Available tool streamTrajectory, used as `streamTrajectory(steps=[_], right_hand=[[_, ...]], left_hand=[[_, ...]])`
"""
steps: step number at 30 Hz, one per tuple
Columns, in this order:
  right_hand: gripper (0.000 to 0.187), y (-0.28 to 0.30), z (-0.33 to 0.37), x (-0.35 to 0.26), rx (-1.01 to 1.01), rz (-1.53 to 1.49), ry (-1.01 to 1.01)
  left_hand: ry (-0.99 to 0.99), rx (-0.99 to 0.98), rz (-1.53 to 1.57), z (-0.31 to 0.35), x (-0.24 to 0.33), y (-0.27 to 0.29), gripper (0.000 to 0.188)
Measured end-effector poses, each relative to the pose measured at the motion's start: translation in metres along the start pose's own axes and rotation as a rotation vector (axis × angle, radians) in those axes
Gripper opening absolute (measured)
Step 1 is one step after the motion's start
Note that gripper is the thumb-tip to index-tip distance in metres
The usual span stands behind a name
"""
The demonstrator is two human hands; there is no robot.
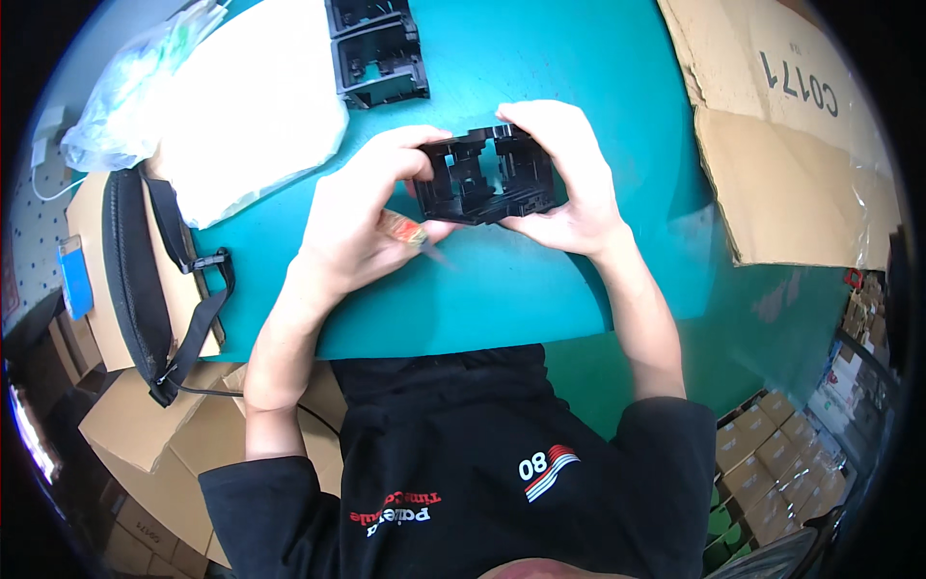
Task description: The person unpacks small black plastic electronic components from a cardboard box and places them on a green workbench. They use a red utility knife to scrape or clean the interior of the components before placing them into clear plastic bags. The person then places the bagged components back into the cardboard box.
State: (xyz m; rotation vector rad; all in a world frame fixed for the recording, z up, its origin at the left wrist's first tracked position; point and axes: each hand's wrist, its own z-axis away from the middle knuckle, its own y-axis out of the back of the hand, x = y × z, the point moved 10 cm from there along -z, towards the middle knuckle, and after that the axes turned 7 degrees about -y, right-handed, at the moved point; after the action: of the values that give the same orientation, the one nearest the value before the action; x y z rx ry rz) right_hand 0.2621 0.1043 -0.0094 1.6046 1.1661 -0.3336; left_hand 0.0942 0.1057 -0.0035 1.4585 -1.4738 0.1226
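Over the near half of the green table, I hold a black plastic housing [529, 179], an open boxy frame with see-through gaps. My left hand [349, 207] is closed around its left end. The same hand also keeps a small tool [403, 230] against the palm. This tool has an orange-red patterned handle and a thin, blurred blade-like tip pointing toward me; its exact kind is unclear. My right hand [579, 183] grips the housing's right end, with fingers on the far edge and thumb on the near one. Similar black housings [381, 63] lie together beyond my hands.
A white sheet or bag [256, 116] covers the table's far left, with a clear plastic bag [135, 101] beside it. A black strap bag [135, 280] lies on cardboard at the left. A large cardboard box [801, 174] occupies the right side of the green table [482, 299].
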Motion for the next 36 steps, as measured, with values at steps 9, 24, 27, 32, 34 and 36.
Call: streamTrajectory(steps=[9,24,27,32,34,36], right_hand=[[0.079,0.0,0.002,0.063,0.081,0.24,-0.329],[0.098,0.002,-0.026,0.062,-0.04,0.373,-0.404],[0.097,-0.004,-0.039,0.07,-0.093,0.345,-0.466],[0.077,0.017,-0.059,0.049,0.018,0.269,-0.342],[0.064,0.031,-0.062,0.051,0.155,0.19,-0.322],[0.034,0.042,-0.059,0.045,0.353,0.076,-0.258]], left_hand=[[0.132,-0.026,-0.132,0.008,-0.022,0.016,0.016],[0.197,0.214,-0.451,0.027,-0.044,0.093,0.018],[0.093,0.403,-0.74,0.036,-0.057,0.111,0.018],[0.055,0.013,-1.201,0.027,-0.066,0.079,0.024],[0.203,0.022,-1.175,0.025,-0.079,0.082,0.027],[0.292,0.07,-0.95,0.028,-0.096,0.09,0.023]])
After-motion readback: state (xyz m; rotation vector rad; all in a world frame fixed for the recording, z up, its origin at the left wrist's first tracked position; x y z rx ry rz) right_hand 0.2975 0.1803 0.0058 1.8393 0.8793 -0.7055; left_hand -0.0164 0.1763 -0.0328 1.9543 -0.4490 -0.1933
